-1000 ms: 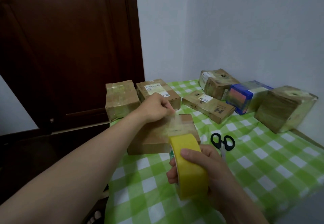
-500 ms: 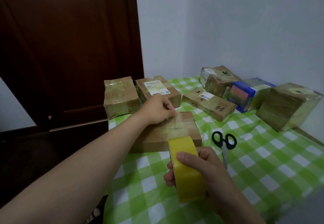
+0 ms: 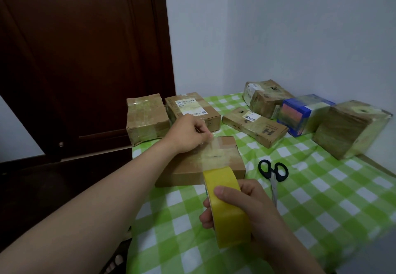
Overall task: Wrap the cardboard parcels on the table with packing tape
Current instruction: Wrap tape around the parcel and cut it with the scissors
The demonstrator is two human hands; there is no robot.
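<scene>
Now count with me: seven parcels (image 3: 347,130) sit on the desk (image 3: 321,198), six brown ones and one blue parcel (image 3: 300,115). You also have one yellow tape roll (image 3: 232,224) and one pair of scissors (image 3: 273,169).

Your left grip (image 3: 188,134) pinches the loose end of the clear tape strip (image 3: 212,156) at the far top of the near parcel (image 3: 188,175), in the middle of the frame. Your right grip (image 3: 252,209) is wrapped round the tape roll, thumb on top, just in front of that parcel. The strip runs from one grip to the other.

The scissors lie just right of the near parcel. Two parcels stand at the back left, by the desk's left edge and the dark door (image 3: 85,59). Four more line the wall (image 3: 300,38) at the upper right. Open checked cloth (image 3: 342,220) shows at the lower right.
</scene>
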